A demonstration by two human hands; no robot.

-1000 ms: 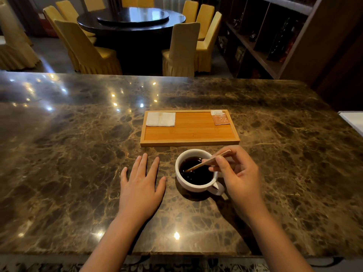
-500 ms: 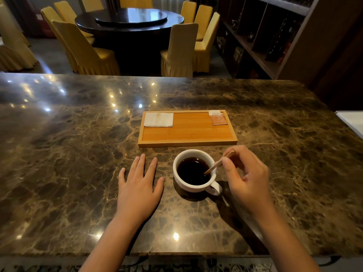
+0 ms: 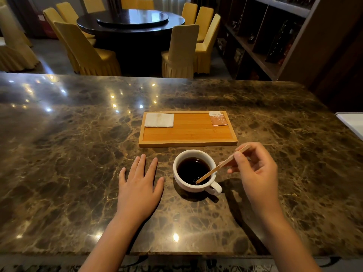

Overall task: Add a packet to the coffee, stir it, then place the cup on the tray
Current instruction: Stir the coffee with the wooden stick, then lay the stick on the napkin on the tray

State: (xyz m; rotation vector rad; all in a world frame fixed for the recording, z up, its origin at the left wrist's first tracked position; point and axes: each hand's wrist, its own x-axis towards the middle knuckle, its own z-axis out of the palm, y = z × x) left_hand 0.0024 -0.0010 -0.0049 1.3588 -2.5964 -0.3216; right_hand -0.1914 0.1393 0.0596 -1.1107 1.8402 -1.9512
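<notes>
A white cup (image 3: 181,182) of dark coffee stands on the marble counter, its handle pointing to the near right. My right hand (image 3: 257,171) pinches a thin wooden stir stick (image 3: 216,169) whose lower tip dips into the coffee near the cup's right rim. Flat on the counter just left of the cup lies my left hand (image 3: 140,186), fingers spread, holding nothing. Beyond the cup sits a wooden tray (image 3: 188,143). An orange packet (image 3: 218,119) lies in the tray's far right corner, and a folded white napkin (image 3: 159,120) in its far left corner.
The brown marble counter (image 3: 68,154) stretches wide on both sides. A white object (image 3: 353,122) pokes in at the right edge. Behind the counter stand a dark round table (image 3: 133,20), yellow covered chairs (image 3: 182,50) and dark shelving (image 3: 275,36).
My right hand has drawn back to the right, and the stick's tip has swept from the cup's left side to its right rim. The left hand stays put.
</notes>
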